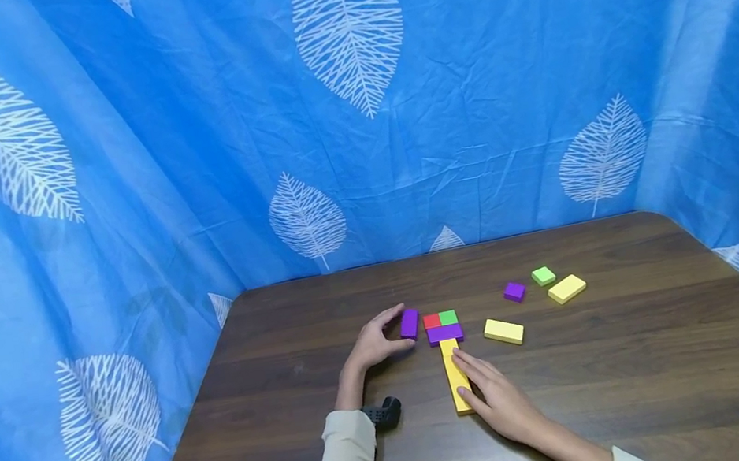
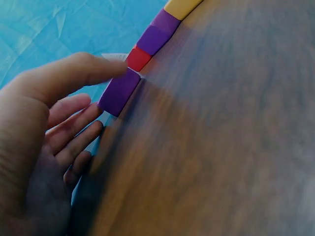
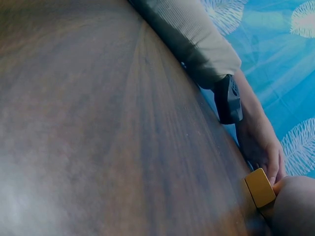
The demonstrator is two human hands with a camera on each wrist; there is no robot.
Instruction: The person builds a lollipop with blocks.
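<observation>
Blue fabric (image 1: 477, 87) printed with white leaf shapes hangs behind and beside a dark wood-grained table (image 1: 683, 359). Left of centre, the left hand (image 1: 374, 345) has its grip on a purple block (image 1: 410, 324), thumb at the near end and fingertips at the other; this block lies just beside a small cluster, with a gap between. In the cluster, a red block (image 1: 432, 321) and a green block (image 1: 448, 317) sit side by side, touching a crosswise purple bar (image 1: 446, 334), from which a yellow column (image 1: 454, 375) runs toward the person. Across that column rests the right hand (image 1: 503, 402), its fingers nearly straight, thumb apart. Farther right lie two pale yellow bars (image 1: 503, 331), a small purple block (image 1: 514, 292) and a light green block (image 1: 543, 275). A black device (image 1: 384, 414) sits at the left wrist, any marking on it too small to read.
</observation>
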